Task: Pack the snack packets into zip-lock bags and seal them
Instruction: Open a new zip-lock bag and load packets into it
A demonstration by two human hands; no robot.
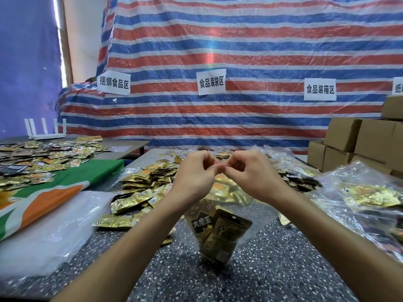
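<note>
A clear zip-lock bag (246,225) hangs above the speckled table (272,269), with gold and black snack packets (218,232) inside it. My left hand (196,173) and my right hand (250,171) pinch its top edge side by side, fingertips almost touching at the middle. The bag's lower end rests near the table. A heap of loose gold snack packets (144,188) lies behind and to the left of my hands.
A stack of empty clear bags (50,232) lies at the left, beside a green and orange cloth (54,190). Filled clear bags (366,199) lie at the right. Cardboard boxes (359,144) stand at the back right. More packets (43,155) cover the left table.
</note>
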